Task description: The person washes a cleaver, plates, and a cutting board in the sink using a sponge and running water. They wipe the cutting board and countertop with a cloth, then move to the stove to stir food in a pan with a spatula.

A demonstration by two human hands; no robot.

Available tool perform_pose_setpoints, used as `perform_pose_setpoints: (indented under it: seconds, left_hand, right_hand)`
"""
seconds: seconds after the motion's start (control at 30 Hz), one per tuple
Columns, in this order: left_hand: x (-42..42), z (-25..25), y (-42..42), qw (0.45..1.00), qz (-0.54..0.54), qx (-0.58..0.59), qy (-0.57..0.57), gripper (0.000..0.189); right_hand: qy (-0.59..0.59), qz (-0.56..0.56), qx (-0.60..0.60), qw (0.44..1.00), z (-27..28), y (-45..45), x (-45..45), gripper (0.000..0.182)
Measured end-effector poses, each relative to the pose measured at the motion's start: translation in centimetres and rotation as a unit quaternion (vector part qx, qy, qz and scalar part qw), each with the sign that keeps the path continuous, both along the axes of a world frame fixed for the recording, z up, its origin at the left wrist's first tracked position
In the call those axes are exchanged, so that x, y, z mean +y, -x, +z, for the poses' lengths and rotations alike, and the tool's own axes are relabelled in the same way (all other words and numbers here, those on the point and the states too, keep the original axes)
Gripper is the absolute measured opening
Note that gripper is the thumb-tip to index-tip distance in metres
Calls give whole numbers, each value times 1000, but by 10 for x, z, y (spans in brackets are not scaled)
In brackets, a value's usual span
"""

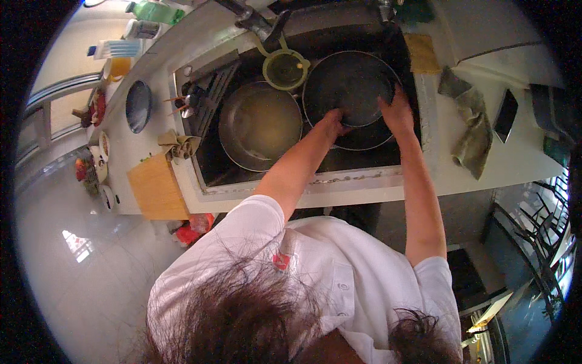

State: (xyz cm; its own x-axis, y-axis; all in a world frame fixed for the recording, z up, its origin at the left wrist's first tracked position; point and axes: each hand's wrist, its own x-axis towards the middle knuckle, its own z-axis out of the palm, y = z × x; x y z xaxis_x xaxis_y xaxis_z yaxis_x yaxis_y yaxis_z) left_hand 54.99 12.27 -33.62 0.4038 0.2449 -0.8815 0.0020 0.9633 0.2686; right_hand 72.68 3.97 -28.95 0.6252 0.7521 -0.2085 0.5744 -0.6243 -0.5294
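Within a dark sink, a round dark pan point(352, 84) lies at the right, its inside facing up. My left hand point(335, 120) grips the pan's near left edge, the thumb over the rim. On its right side, my right hand point(397, 111) holds the rim with the fingers partly hidden. A second round rim point(369, 149) shows below the pan's near edge; what it belongs to is mostly covered. Left of my hands sits a wide pan point(261, 125) with cloudy, yellowish liquid in it. Behind that pan is a yellow-green rimmed strainer or bowl point(285, 69) with a small pale bit inside.
A faucet point(254, 23) reaches over the sink's back. At the left are a slatted rack point(213, 98) with utensils, a crumpled cloth point(179, 144), a wooden board point(157, 187) and a dark plate point(138, 107). A grey towel point(469, 125) and a phone point(505, 116) lie right.
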Motion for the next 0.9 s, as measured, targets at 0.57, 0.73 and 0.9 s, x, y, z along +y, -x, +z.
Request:
perform_pose_setpoints:
  seconds: [0.57,0.73,0.9]
  left_hand:
    - [56,-35,-30,936,-79,144,-312,57]
    - [48,-19,-39,963,-79,54,-252,61]
    - [-21,22,-33,978,4,-208,-12,55]
  right_hand:
    - [33,53,-1,998,41,5,-8,63]
    - [-91,18,-11,996,78,-1,-9,58]
    - [-124,-18,29,992,102,13,0,49]
